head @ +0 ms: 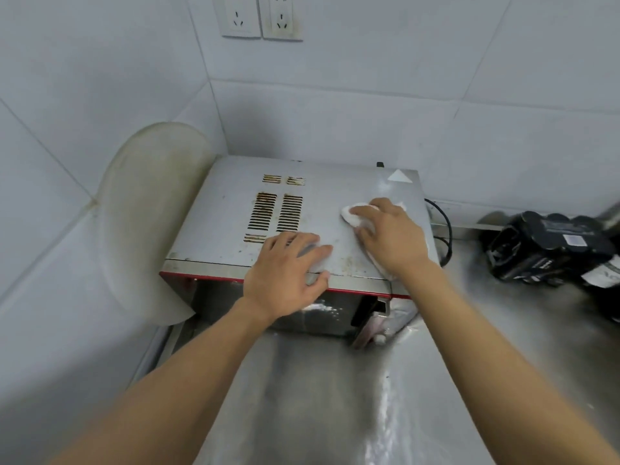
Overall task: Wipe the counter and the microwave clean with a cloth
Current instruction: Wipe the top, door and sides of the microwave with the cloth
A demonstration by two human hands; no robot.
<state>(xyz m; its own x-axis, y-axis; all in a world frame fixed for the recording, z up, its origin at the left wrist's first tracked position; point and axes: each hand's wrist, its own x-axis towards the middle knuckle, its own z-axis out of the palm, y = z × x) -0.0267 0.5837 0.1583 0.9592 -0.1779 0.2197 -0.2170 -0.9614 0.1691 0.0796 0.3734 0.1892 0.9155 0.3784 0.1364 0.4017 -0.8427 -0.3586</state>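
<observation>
Pressing a white cloth (360, 224) onto the microwave (228, 209) top near its right edge, the right hand (392, 236) curls its fingers over the wad; the left hand (285, 273) lies flat, fingers spread, holding nothing, at the top's front edge; the microwave stands in the counter's (335, 397) back left corner

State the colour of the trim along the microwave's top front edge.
Red; the trim on the microwave shows best in the head view.
</observation>
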